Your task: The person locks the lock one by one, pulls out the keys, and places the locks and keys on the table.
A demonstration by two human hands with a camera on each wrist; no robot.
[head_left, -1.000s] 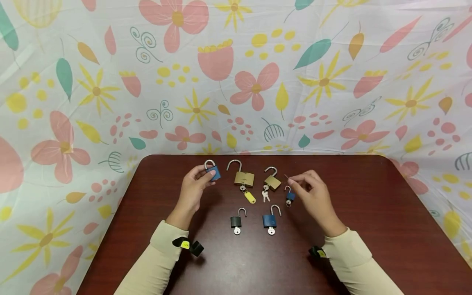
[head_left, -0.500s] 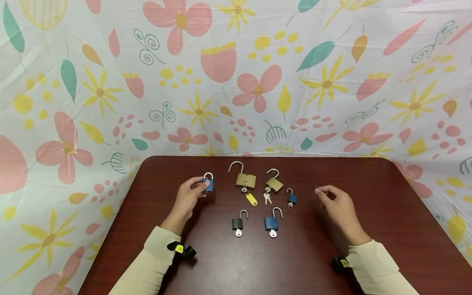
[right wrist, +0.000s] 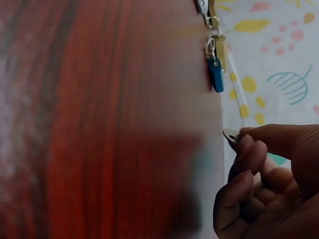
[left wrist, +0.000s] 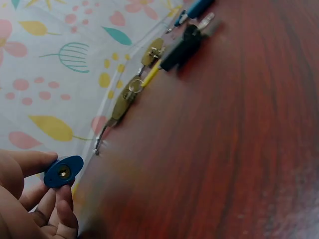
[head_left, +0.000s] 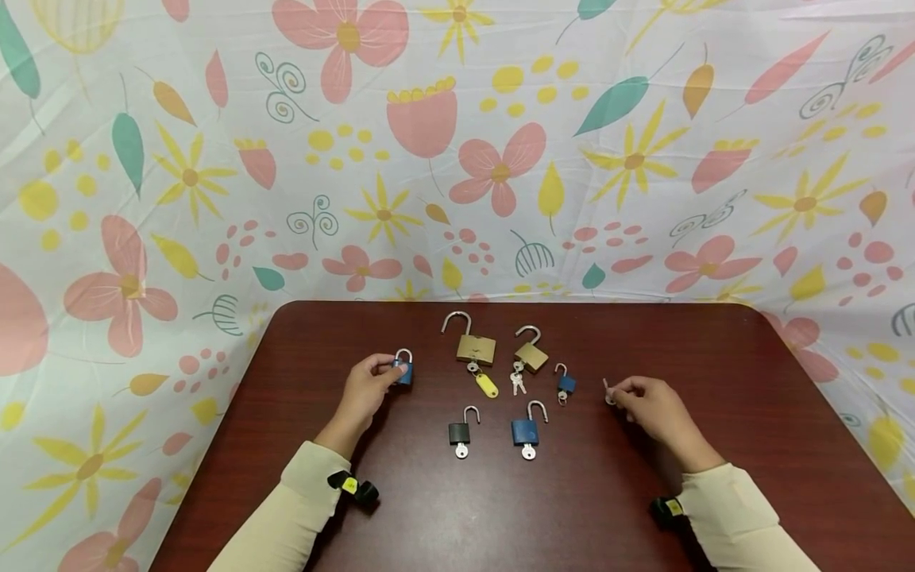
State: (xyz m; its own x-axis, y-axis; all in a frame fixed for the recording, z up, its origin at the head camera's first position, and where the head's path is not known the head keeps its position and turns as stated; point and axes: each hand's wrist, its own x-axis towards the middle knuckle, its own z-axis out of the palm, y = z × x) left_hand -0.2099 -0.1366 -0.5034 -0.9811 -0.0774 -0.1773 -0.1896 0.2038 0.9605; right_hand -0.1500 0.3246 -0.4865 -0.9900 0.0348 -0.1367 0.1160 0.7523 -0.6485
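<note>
My left hand (head_left: 366,397) grips a blue padlock (head_left: 403,374) between thumb and fingers at the table's left. Its shackle points up and looks closed. In the left wrist view, the underside of this padlock (left wrist: 64,172) shows a brass keyhole with no key in it. Over to the right, my right hand (head_left: 659,411) pinches a small silver key (head_left: 608,392), partly covered by the fingertips. Only the head of that key (right wrist: 231,135) shows in the right wrist view. Nearest to this hand lies a small blue padlock (head_left: 566,383) with its shackle open and keys attached.
On the brown table (head_left: 465,516) lie a large brass padlock (head_left: 476,349) with a yellow tag (head_left: 487,386), a smaller brass padlock (head_left: 531,357), a black padlock (head_left: 460,433) and a blue padlock (head_left: 525,432). Their shackles are open. A flowered cloth (head_left: 608,199) hangs behind.
My right hand has moved right and toward me, away from the small blue padlock, with the key. My left hand has come lower and slightly left, still holding its padlock.
</note>
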